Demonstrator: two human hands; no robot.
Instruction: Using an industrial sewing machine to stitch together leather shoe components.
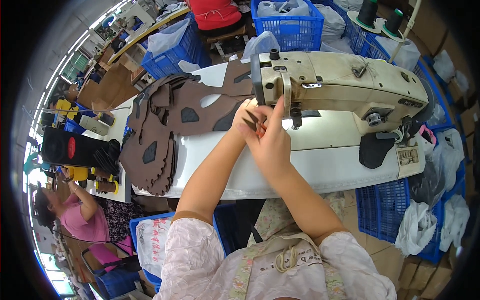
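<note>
My right hand (271,137) is closed around small thread snips (253,121), whose dark pointed blades and a bit of red handle show between the fingers. Just behind it, my left hand (243,113) reaches up to the head of the sewing machine (340,82). Its fingers are mostly hidden by the right hand and the machine, so what they hold is not visible. Brown cut pieces (195,102) with dark patches lie overlapping on the white table (200,165), left of the left hand and running up to the machine head.
A black piece (376,150) lies at the table's right end. Blue crates (382,210) stand below right, and another blue crate (288,22) stands behind the machine. Black thread cones (368,14) are at the back right. At the left, a person in pink (85,215) sits by another machine (75,147).
</note>
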